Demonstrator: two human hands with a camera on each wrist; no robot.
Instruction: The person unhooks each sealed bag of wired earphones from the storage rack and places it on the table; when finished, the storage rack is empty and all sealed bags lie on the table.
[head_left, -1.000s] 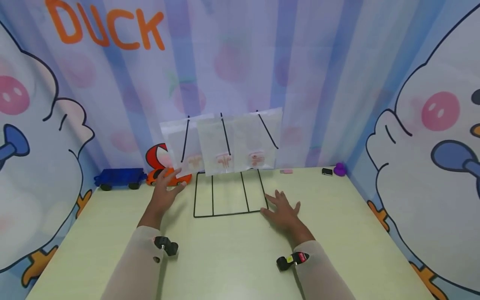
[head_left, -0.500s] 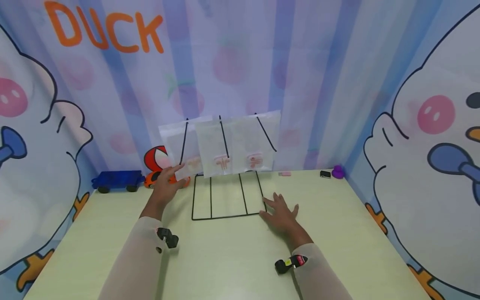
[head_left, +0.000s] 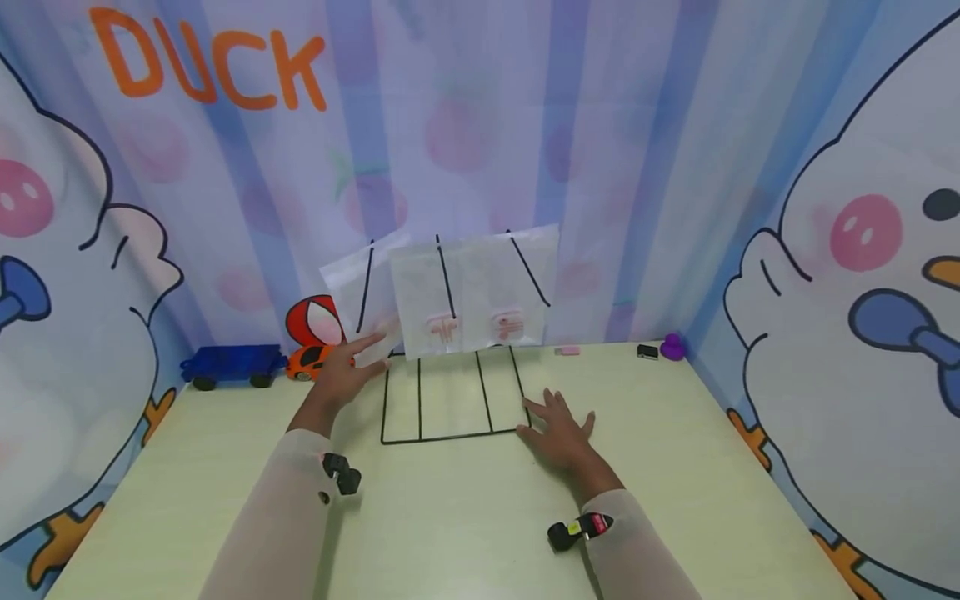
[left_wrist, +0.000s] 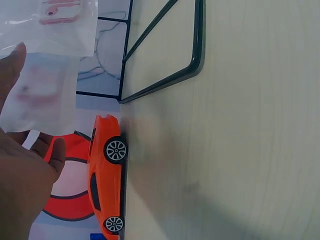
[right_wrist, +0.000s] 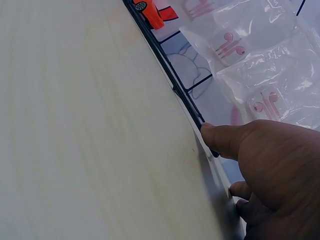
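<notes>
A black wire rack (head_left: 450,437) stands against the back wall, its flat base on the table. Three translucent plastic bags hang from its slanted prongs, each with a pink printed earphone picture or set low down. The leftmost bag (head_left: 352,287) tilts to one side. My left hand (head_left: 341,382) is at its lower end, fingers extended and touching the plastic; one digit overlaps the bag in the left wrist view. The middle bag (head_left: 420,283) and right bag (head_left: 498,275) hang straighter. My right hand (head_left: 562,437), fingers spread, rests its thumb at the rack base's front right corner.
An orange toy car (left_wrist: 105,175) stands just left of the rack, beside a blue toy wagon (head_left: 236,364). Along the back right lie a small pink item (head_left: 567,351), a small black item (head_left: 647,352) and a purple toy (head_left: 672,347).
My left hand has moved right onto the lower part of the leftmost bag, which now tilts with its lower end pushed right. My right hand stays at the rack's corner.
</notes>
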